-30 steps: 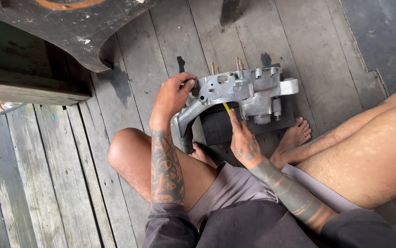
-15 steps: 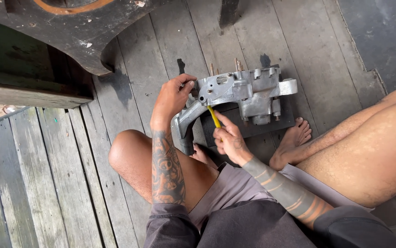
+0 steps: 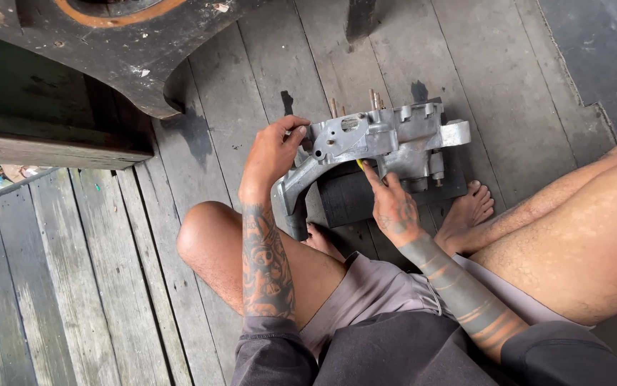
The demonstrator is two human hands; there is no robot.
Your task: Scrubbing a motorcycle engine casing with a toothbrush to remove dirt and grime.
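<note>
Frame centre: left hand (image 3: 271, 154) fingers wrapped on the left end of the grey metal casting (image 3: 373, 139). Right hand (image 3: 393, 207) just below it, fingers pinching a yellow tool (image 3: 359, 164) against its underside.

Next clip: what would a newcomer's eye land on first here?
First, the silver cast metal part at centre, resting on a black block on the grey plank floor. The left hand grips its left end, while the right hand pokes a small yellow tool under it. A dark rounded object fills the upper left.
</note>
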